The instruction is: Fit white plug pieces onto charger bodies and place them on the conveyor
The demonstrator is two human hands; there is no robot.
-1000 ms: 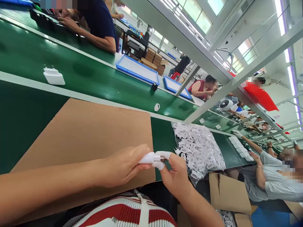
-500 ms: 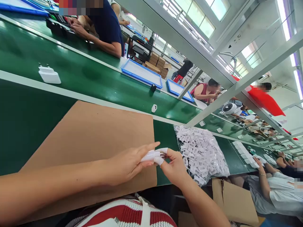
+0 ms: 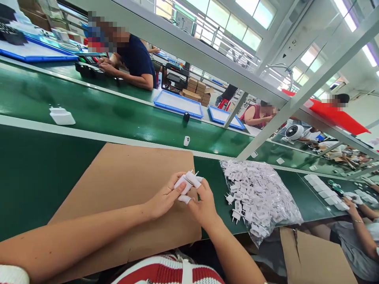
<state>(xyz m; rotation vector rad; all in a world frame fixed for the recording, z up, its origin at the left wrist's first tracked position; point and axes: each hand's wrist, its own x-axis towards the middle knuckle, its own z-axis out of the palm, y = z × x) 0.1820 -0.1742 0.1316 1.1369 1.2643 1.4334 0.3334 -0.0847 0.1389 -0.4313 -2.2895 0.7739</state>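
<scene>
A white plug adapter (image 3: 184, 184) with two metal pins is held between both hands, over the right part of a brown cardboard sheet (image 3: 142, 177). My left hand (image 3: 166, 199) is closed around its body, thumb lying across the near face. With white covers on thumb and forefinger, my right hand (image 3: 204, 203) grips the pin end from the right. Part of the adapter is hidden by the fingers. To the right, a clear plastic bag (image 3: 260, 193) full of small white plug pieces lies on the green bench, several of them spilling from its left side.
On the green belt (image 3: 133, 126) beyond the rail are a white charger (image 3: 62, 116), a small white adapter (image 3: 186, 141) and a black piece (image 3: 186, 116). Blue-rimmed trays (image 3: 177, 104) line the far side. A slanting metal post (image 3: 260, 130) rises behind the bag. Co-workers sit opposite and at right.
The adapter has been turned from lying sideways to its pins pointing up and right. My left thumb now presses across it. The camera view has shifted, and the white adapter on the belt sits slightly further left.
</scene>
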